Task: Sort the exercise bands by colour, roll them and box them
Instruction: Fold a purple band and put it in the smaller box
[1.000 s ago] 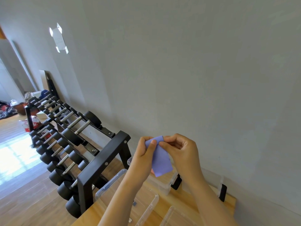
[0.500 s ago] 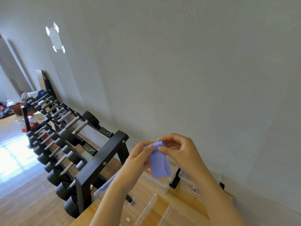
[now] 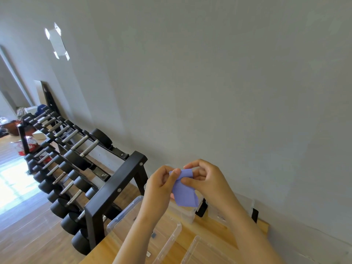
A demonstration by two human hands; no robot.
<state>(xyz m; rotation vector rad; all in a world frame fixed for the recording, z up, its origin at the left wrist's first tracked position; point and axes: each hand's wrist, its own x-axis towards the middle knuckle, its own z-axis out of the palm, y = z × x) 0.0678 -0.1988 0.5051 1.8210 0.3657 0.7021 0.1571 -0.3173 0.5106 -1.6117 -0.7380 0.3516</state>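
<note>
Hands and band, low in view near 6 o'clock, raised above the table.

Left hand (image 3: 160, 185): pinches the top edge of the purple exercise band (image 3: 184, 196) from its 10 o'clock side, thumb and forefinger closed on the material.

Band: hangs between the two pinches as a short flat strip, free end drooping toward 6 o'clock. Not yet rolled, not yet in any box.

Right hand (image 3: 207, 180): grips the same top edge from 2 o'clock, fingertips curled over it.

Handling, by judgement: light, thin, soft and stretchy. Likely to spring open if released. Best taken at the top edge with both hands, wound tightly downward, and kept pinched until boxed.

Pinkish patch behind the band at 8 o'clock: too hidden to identify.

Surface: wooden table (image 3: 202, 227).
- Open clear tray (image 3: 123, 214) at the band's 7 o'clock.
- Clear box (image 3: 182, 213) directly beneath the band.
- Second clear tray (image 3: 200, 248) at 6 o'clock.
- Further clear box (image 3: 245, 202) at 4 o'clock.
- Box contents: cannot tell.

Room:
- Sunlit wood floor (image 3: 28, 235) at the view's 8 o'clock.
- Black dumbbell rack (image 3: 114, 187) just beside the table's left end, receding toward 10 o'clock.
- White paper shape (image 3: 57, 42) on the wall at 11 o'clock.
- Plain grey wall (image 3: 228, 92) from 12 to 3 o'clock.
</note>
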